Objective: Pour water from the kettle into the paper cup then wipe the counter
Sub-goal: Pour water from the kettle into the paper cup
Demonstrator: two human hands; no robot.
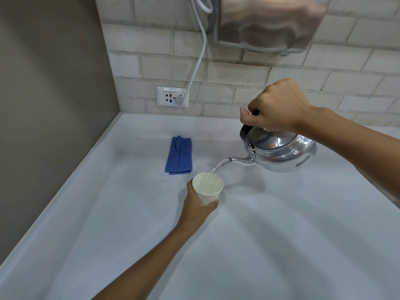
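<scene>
Kettle (281,150): polished metal, rounded body, domed lid, dark handle; lifted off the table, tilted spout-down toward the left, thin curved spout (240,160) just above the cup rim, clear water stream (217,168) leaving it.
Paper cup (208,188): white, tapered, upright, open top, partly filled with water; stream landing inside near the far rim.
Cloth (179,155): blue, folded into a long rectangle, flat on the pale table (281,245), just beyond the cup.
</scene>
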